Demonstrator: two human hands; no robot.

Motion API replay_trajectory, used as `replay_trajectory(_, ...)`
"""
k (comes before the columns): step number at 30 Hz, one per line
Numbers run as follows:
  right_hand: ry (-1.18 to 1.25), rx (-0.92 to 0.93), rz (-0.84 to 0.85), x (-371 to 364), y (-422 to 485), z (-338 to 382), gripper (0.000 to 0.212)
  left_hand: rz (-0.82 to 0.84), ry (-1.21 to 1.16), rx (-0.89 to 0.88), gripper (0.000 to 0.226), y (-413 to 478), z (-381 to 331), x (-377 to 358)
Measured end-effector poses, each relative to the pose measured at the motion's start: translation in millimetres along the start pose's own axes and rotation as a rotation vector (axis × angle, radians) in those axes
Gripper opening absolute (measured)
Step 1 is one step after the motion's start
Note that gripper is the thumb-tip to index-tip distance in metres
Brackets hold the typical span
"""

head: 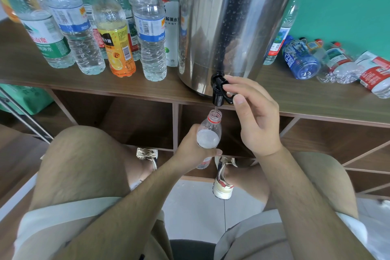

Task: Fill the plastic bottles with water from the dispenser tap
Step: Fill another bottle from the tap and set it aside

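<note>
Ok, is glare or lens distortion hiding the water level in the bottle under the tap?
Head view: wide-angle bending leans the steel dispenser and bows the shelf edge; bright reflections streak its wall. The bottle in the left hand, under the tap, is sharp, its water surface plainly visible.

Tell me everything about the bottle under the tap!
The bottle is small, clear plastic, with no cap and a red ring round its neck. A label with red on it peeks out at the bottom. It is held nearly upright, its mouth right under the black tap, and a thin stream runs in. Bubbly water reaches up near its shoulder. The left hand grips its middle; nothing else touches it.
</note>
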State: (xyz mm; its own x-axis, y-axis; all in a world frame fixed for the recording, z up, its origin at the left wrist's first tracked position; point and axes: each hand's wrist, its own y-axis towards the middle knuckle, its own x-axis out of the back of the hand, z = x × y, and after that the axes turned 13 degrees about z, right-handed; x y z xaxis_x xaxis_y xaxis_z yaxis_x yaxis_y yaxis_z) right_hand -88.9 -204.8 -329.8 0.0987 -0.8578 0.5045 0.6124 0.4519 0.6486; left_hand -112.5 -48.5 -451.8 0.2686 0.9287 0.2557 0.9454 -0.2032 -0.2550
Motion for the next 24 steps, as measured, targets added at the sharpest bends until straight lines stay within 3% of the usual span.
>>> replay_trajectory(24, -0.005, 0.001, -0.001, 0.2, -0.1, -1.2, 0.028, -0.005, 0.000, 0.004, 0.081, 0.9, 2.7, -0.4)
